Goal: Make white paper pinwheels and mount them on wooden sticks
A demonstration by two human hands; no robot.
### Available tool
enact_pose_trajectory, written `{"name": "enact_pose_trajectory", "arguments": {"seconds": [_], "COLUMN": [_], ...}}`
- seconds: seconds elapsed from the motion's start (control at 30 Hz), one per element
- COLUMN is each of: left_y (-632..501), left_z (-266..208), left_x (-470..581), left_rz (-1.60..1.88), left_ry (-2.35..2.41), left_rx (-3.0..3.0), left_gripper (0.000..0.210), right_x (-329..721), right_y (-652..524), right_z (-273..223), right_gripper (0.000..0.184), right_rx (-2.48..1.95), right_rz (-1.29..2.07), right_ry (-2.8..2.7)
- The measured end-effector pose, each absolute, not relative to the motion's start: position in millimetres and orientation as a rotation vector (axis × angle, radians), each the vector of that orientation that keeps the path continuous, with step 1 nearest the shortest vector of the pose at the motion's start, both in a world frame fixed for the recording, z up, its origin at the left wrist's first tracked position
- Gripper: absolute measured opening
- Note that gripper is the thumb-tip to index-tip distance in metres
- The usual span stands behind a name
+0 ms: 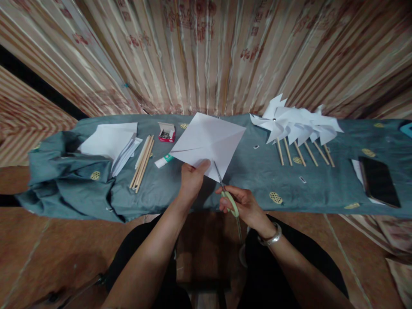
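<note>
A square sheet of white paper [214, 137] is held up over the middle of the table, one corner pointing toward me. From its left corner a cut runs inward toward the centre. My left hand [193, 174] grips the near left edge, thumb on top, fingers hidden beneath. In my right hand [240, 201] are scissors [230, 204] with pale green handles, fingers through the loops. Their blades lie at the near corner of the paper, pointing toward its centre.
White paper pinwheels [299, 122] on wooden sticks lie at the right. Left are loose wooden sticks [142, 163], a paper stack [111, 139], a small red box [166, 133] of metal pieces and a glue stick [164, 160]. A phone [380, 180] lies far right. A curtain [206, 60] hangs behind.
</note>
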State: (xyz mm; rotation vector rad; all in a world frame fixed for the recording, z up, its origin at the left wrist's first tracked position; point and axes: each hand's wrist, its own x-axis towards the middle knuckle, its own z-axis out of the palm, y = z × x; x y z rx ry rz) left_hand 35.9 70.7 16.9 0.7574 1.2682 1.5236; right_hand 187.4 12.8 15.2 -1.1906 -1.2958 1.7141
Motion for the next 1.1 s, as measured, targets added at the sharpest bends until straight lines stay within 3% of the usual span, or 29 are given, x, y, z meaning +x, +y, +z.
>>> {"name": "enact_pose_trajectory", "arguments": {"seconds": [1.1], "left_y": [67.3], "left_z": [11.1], "left_x": [37.6], "left_rz": [1.460], "left_ry": [1.190], "left_rx": [0.722], "left_gripper": [0.013], "right_x": [187.5], "right_y": [15.2], "right_z": [11.1], "right_gripper": [0.037], "right_rx": [-1.248], "right_rz": [1.708], "right_ry": [-1.272]}}
